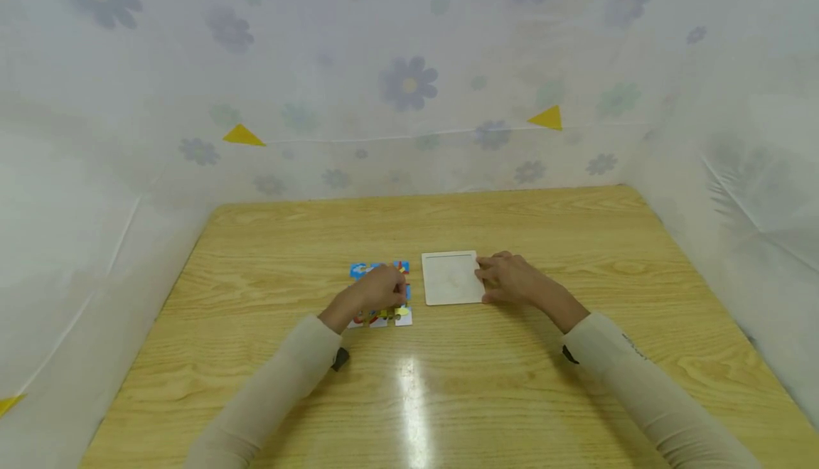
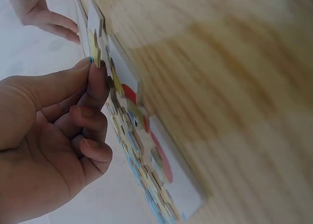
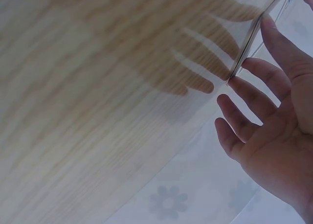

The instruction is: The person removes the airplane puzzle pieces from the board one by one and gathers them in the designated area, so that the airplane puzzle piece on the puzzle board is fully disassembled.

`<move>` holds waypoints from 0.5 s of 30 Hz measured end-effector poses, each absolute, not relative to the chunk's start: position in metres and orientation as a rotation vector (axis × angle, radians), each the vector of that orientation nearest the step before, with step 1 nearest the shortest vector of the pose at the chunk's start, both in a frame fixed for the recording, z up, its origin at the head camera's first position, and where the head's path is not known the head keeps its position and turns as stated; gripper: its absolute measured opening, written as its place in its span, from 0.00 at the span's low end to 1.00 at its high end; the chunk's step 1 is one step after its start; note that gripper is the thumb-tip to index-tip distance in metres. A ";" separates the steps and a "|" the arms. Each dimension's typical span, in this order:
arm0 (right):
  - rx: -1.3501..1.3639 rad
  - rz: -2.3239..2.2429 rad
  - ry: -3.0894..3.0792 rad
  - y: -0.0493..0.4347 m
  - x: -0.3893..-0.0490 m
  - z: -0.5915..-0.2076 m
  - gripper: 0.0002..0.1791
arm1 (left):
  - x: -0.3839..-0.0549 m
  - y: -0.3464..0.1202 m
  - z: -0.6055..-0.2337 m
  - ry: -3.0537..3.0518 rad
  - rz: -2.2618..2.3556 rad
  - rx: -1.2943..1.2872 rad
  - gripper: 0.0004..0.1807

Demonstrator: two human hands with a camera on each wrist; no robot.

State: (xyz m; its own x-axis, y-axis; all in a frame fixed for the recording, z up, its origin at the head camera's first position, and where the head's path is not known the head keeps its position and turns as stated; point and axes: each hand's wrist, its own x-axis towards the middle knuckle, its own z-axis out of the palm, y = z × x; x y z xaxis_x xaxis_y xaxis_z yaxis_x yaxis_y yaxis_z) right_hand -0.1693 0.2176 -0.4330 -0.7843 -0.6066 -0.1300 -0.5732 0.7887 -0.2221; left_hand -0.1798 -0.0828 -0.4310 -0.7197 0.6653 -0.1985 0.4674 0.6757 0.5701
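My left hand [image 1: 380, 288] is over the right side of a set of jigsaw puzzle pieces [image 1: 404, 316] laid out in rows on the table. In the left wrist view its thumb and index finger pinch a puzzle piece, of which a bit of blue shows at the fingertips; the other fingers curl loosely. Right of the pieces lies a pale, square puzzle tray [image 1: 453, 279] with a raised rim and nothing in it. My right hand [image 1: 512, 278] touches the tray's right edge with thumb and fingertips, its fingers only slightly bent, as the right wrist view shows.
The wood-grain table [image 1: 512, 398] extends around the pieces and tray. White flowered sheeting [image 1: 358, 85] hangs behind it and at both sides. Yellow triangles [image 1: 243, 136] are on the back sheet.
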 end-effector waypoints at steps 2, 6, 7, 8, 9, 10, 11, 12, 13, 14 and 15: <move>-0.928 -0.253 2.782 0.217 -0.169 -0.432 0.31 | -0.178 -0.082 -0.431 2.525 0.681 0.881 0.05; -0.929 -0.253 2.777 0.217 -0.171 -0.433 0.31 | -0.176 -0.082 -0.432 2.561 0.676 0.859 0.05; -0.928 -0.253 2.776 0.217 -0.171 -0.434 0.31 | -0.176 -0.082 -0.432 2.564 0.679 0.857 0.05; -0.927 -0.253 2.776 0.216 -0.172 -0.434 0.31 | -0.176 -0.082 -0.432 2.562 0.689 0.861 0.05; -0.924 -0.256 2.776 0.216 -0.172 -0.434 0.31 | -0.177 -0.083 -0.433 2.561 0.701 0.870 0.05; -0.924 -0.256 2.776 0.216 -0.173 -0.434 0.31 | -0.178 -0.084 -0.432 2.558 0.709 0.874 0.05; -0.921 -0.258 2.774 0.216 -0.173 -0.434 0.31 | -0.179 -0.086 -0.432 2.557 0.723 0.876 0.05; -0.918 -0.259 2.774 0.215 -0.174 -0.434 0.31 | -0.181 -0.088 -0.431 2.553 0.742 0.875 0.05; -0.906 -0.265 2.770 0.215 -0.174 -0.434 0.31 | -0.183 -0.090 -0.430 2.553 0.762 0.878 0.05; -0.897 -0.263 2.768 0.215 -0.175 -0.434 0.31 | -0.185 -0.092 -0.429 2.562 0.779 0.872 0.06; -0.891 -0.262 2.766 0.215 -0.176 -0.435 0.32 | -0.187 -0.095 -0.427 2.573 0.792 0.855 0.06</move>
State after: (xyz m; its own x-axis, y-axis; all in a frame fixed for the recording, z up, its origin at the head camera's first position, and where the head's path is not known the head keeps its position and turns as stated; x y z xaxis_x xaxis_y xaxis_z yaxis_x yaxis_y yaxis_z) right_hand -0.1756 0.2150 -0.4350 -0.7907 -0.5918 -0.1566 -0.5519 0.7999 -0.2358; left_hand -0.1869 -0.0947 -0.4270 -0.7715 0.6251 -0.1187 0.4502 0.6682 0.5923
